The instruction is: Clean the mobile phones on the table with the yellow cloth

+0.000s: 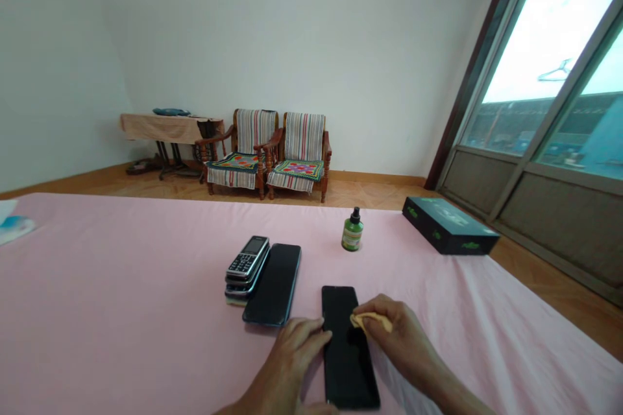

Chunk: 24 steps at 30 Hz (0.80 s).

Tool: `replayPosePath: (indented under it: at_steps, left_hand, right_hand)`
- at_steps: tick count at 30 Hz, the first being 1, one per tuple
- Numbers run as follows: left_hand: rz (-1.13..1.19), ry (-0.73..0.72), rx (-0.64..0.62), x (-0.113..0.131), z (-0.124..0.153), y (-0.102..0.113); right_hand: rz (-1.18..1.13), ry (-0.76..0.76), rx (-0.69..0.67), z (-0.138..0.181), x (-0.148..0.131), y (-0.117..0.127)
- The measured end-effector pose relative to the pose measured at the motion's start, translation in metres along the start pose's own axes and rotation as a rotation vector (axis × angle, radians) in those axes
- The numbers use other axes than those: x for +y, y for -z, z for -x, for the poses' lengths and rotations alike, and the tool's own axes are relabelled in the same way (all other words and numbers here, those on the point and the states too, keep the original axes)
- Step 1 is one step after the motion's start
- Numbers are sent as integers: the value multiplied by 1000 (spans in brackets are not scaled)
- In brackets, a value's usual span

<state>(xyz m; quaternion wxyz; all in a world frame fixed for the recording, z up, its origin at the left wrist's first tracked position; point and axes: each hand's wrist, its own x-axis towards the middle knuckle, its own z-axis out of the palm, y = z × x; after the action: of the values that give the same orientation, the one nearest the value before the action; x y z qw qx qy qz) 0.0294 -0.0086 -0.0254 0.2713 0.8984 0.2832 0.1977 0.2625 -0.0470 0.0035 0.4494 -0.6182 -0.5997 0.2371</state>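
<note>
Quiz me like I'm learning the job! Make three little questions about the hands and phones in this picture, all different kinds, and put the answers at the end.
1. Which hand is holding the yellow cloth?
2. True or false: the left hand is touching the nearest phone.
3. Fill in the blank: on the top phone of the stack, the screen sits next to a ______.

Key
1. The right hand.
2. True.
3. Keypad.

Beyond the rightmost phone (346, 353), room flanks the bottle (352, 235).
</note>
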Motion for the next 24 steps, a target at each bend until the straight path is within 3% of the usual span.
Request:
replayPosePath:
  at_steps: [6, 8, 12, 17, 24]
  left_hand:
    - [-26, -12, -69, 20, -31, -3]
    - [-37, 6, -69, 28, -46, -8]
    - [-36, 58, 7, 37, -81, -20]
    - [-48, 46, 29, 38, -118, -29]
    - [-72, 47, 34, 34, -146, -39]
  right_hand:
    - [20, -67, 487, -31, 46, 41]
    - [25, -76, 561, -33, 64, 50]
    - [30, -67, 575, -28, 78, 55]
    - [0, -56, 575, -26, 67, 51]
    - [11, 7, 545, -26, 62, 46]
